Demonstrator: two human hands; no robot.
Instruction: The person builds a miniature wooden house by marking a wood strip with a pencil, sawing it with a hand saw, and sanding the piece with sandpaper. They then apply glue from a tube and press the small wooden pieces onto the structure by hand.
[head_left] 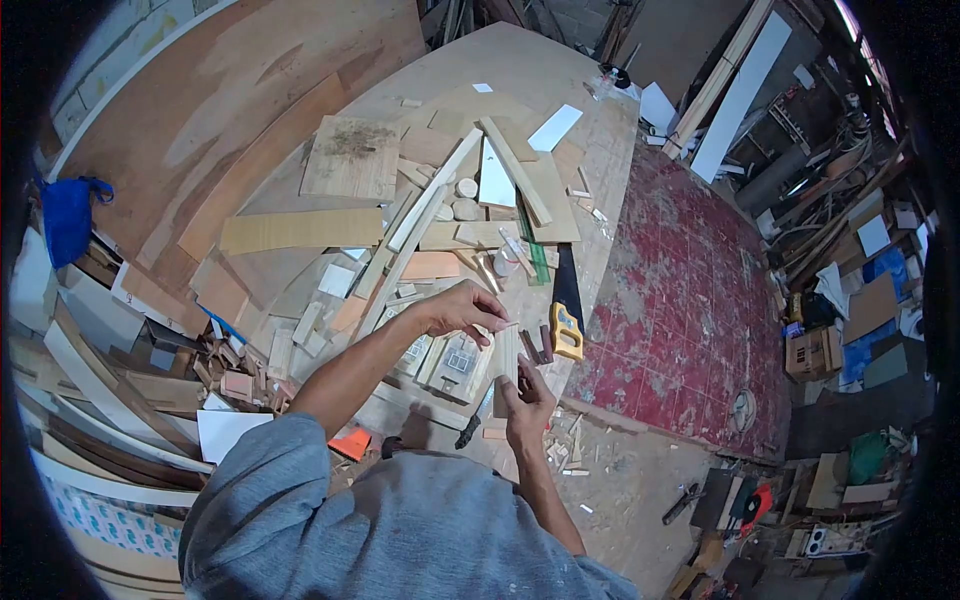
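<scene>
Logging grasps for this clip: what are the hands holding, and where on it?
Both hold one thin wood strip, upright: the right hand grips its lower part, and the left hand pinches its top end with the fingers.

Wood strip (505, 368) lower end hidden behind right hand (527, 412).

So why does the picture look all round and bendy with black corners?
Head view: a fisheye lens bulges the workbench edges into curves and leaves black corners; the light is dim and bluish; the hands, left and right, holding the wood strip, look slightly soft.
</scene>
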